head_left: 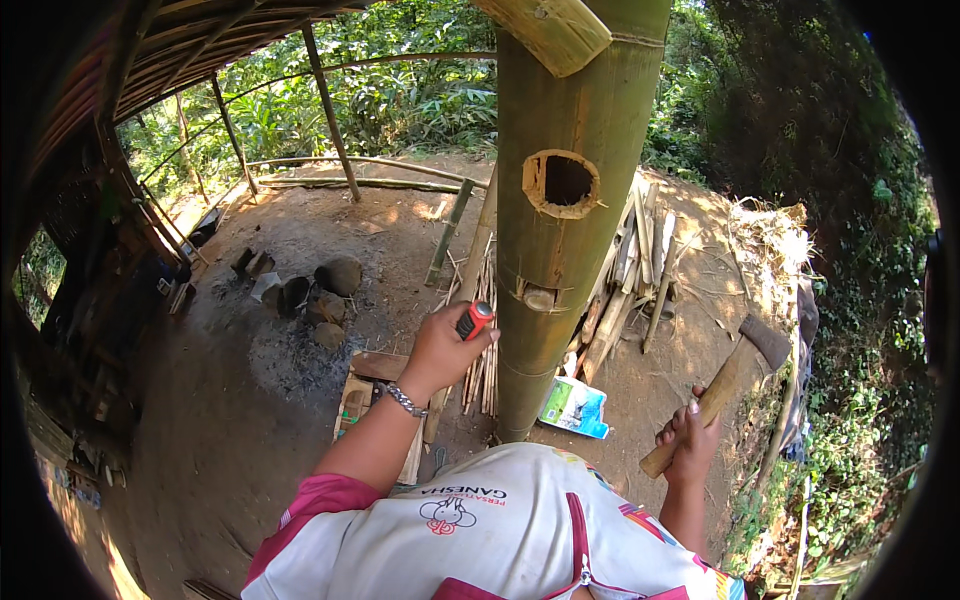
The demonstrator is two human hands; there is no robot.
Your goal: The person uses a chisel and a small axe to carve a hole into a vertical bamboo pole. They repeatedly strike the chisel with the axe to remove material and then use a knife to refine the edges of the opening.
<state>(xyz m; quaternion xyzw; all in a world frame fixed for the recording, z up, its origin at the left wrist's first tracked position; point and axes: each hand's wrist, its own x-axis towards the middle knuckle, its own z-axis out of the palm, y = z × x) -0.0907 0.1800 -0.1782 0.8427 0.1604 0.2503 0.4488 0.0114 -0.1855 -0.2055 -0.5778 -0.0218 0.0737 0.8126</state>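
Note:
A thick green bamboo trunk (580, 110) stands upright in front of me. A roughly squared hole (568, 183) is cut through its wall, and a smaller pale notch (540, 298) lies below. At the top, a cut wooden piece (552, 35) sticks out toward me. Left of the trunk, my left hand (437, 350) is closed around a red and black tool handle (475, 320); the rest of that tool is hidden. Out to the right, my right hand (690, 440) grips a hatchet (722, 385) by its wooden handle, with the metal head up and away from the trunk.
Split firewood (630, 270) is piled behind the trunk at right, and thin sticks (485, 375) lean at its left. A colourful printed sack (574, 408) lies at its foot. Stones ring an ashy fireplace (318, 300) at left. Dense plants (840, 480) edge the ground at right.

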